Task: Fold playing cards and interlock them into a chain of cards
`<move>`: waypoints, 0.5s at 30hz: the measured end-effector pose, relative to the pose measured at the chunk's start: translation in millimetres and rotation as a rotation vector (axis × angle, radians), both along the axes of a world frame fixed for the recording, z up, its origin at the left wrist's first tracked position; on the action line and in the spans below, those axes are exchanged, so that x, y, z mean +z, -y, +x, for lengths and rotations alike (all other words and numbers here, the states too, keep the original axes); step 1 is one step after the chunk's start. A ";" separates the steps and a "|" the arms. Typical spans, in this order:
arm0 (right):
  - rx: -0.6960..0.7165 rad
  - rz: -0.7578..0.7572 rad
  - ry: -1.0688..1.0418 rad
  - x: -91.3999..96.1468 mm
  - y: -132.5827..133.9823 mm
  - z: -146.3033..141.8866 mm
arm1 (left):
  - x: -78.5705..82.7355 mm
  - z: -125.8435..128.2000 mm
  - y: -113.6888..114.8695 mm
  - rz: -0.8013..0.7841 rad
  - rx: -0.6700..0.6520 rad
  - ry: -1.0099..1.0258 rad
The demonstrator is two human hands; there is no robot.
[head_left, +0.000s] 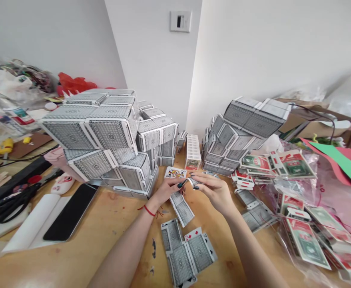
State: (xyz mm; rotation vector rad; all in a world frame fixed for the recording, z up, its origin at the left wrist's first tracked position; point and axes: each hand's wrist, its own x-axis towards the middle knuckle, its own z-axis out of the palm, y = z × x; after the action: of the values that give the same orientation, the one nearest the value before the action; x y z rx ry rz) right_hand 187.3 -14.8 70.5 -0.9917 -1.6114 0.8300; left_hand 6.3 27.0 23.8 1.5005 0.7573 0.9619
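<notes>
Head view, and here was the action: both hands were working close together above the wooden counter (pixel 82 240). The right hand (pixel 214 193) had narrowed to a tight pinch on a small card (pixel 194 182), its fingers curled around the piece. The left hand (pixel 165 191) came in narrow too, fingers bunched just beside that card, though whether it was gripping anything I couldn't tell. Just past it lay a face-up court card (pixel 175 173), and right below it a strip of joined cards (pixel 182 209) sat backs-up on the wood. Nearer the camera was a larger joined cluster (pixel 181 256). Looming on the left stood a huge card tower (pixel 94 136), facing a second tower (pixel 238 136) on the right, with a slim upright stack (pixel 192 152) between them. A red string (pixel 148 210) circled the left wrist, while a plastic bag (pixel 310 216) held green-and-red printed cards (pixel 306 244).
</notes>
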 end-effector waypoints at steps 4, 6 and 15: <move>-0.029 0.036 -0.014 -2.0 -0.1 -3.1 | 1.5 -1.5 1.0 0.009 -0.089 0.020; 0.006 -0.015 -0.026 0.0 0.2 -0.9 | 0.7 -2.5 1.3 -0.020 -0.112 0.034; 0.253 -0.534 -0.485 -4.7 -4.8 0.5 | -13.9 0.3 -1.4 -0.081 -0.002 0.029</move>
State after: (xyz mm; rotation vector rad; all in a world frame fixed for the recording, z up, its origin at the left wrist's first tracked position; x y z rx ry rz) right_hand 187.9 -10.0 65.8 -0.8558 -1.1235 1.5966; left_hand 6.6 28.4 9.9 1.4140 0.7649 0.9395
